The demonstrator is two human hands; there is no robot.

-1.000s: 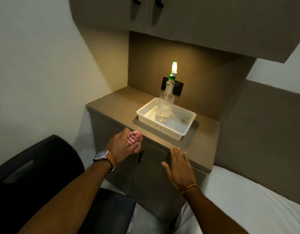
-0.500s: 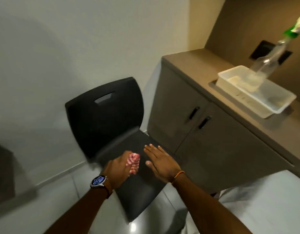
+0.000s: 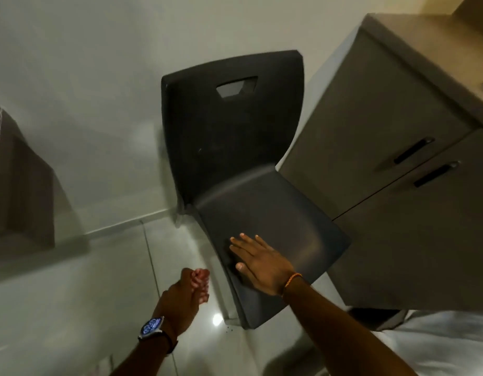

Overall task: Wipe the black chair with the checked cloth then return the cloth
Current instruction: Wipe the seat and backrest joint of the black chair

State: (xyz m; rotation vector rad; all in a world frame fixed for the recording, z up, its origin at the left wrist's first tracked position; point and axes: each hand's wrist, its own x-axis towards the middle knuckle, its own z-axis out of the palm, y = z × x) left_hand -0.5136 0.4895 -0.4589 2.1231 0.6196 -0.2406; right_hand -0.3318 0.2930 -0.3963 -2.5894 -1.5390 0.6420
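Note:
The black chair stands against the white wall, its seat facing me. My right hand lies flat with fingers spread on the seat's front left corner. My left hand hovers over the floor just left of the seat, fist shut on the bunched red-and-white checked cloth. Only a small wad of the cloth shows past the fingers.
A grey-brown cabinet with two black door handles stands right beside the chair. A white bed surface fills the bottom right. A brown piece of furniture stands at the left. Glossy tiled floor lies below.
My view has swung from the cabinet top down to the chair. My left hand with the cloth dropped to the left of the seat, and my right hand came down flat on the seat.

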